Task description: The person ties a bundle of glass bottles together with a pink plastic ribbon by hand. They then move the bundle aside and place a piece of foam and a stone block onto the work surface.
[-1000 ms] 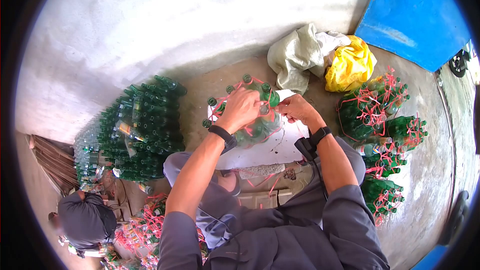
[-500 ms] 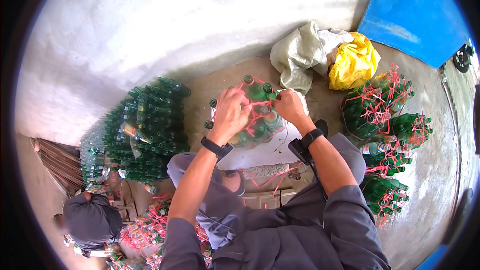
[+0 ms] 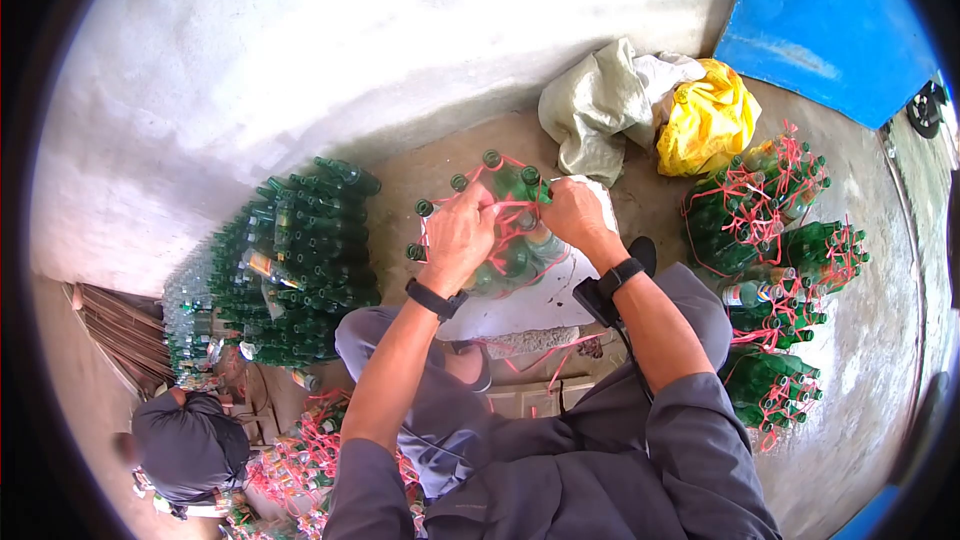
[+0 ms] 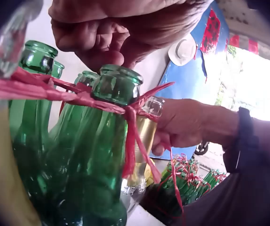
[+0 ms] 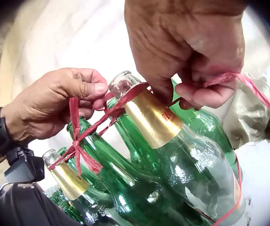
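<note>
A bundle of green and clear glass bottles (image 5: 149, 155) stands on a white block (image 3: 500, 315) between the person's knees. Red plastic string (image 5: 99, 123) runs round the bottle necks, with a knot at one green neck. My left hand (image 3: 462, 230) pinches the string between thumb and forefinger, beside a clear bottle with a gold foil collar (image 5: 154, 120). On the other side of that neck my right hand (image 3: 578, 212) grips the string in curled fingers, a loose tail trailing outward. In the left wrist view the left hand (image 4: 125, 28) hangs over a green bottle mouth (image 4: 118, 82).
At left stand many loose green bottles (image 3: 300, 260); at right, bundles tied with red string (image 3: 770, 280). Pale sacks (image 3: 600, 110) and a yellow sack (image 3: 708, 120) lie by the wall, near a blue panel (image 3: 820, 30). Another person (image 3: 190, 445) sits at lower left.
My left hand has drawn leftward. The right hand has shifted slightly left and turned, its fingers curled tighter. The string now spans between the hands across the necks.
</note>
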`<control>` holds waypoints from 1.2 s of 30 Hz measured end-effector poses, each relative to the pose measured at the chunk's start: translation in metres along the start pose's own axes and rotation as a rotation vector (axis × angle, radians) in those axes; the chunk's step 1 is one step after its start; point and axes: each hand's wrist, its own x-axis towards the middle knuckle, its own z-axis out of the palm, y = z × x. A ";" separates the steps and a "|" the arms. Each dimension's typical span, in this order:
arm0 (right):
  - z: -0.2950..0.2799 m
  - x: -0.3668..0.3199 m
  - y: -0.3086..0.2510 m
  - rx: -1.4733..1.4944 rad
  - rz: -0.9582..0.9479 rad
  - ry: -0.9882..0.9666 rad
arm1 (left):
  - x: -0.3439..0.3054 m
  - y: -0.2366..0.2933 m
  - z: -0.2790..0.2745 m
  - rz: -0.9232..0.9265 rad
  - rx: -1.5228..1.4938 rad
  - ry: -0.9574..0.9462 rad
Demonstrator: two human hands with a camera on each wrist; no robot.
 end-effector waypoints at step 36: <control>0.014 -0.005 -0.002 0.017 -0.092 0.124 | 0.027 -0.031 0.008 0.069 0.060 -0.040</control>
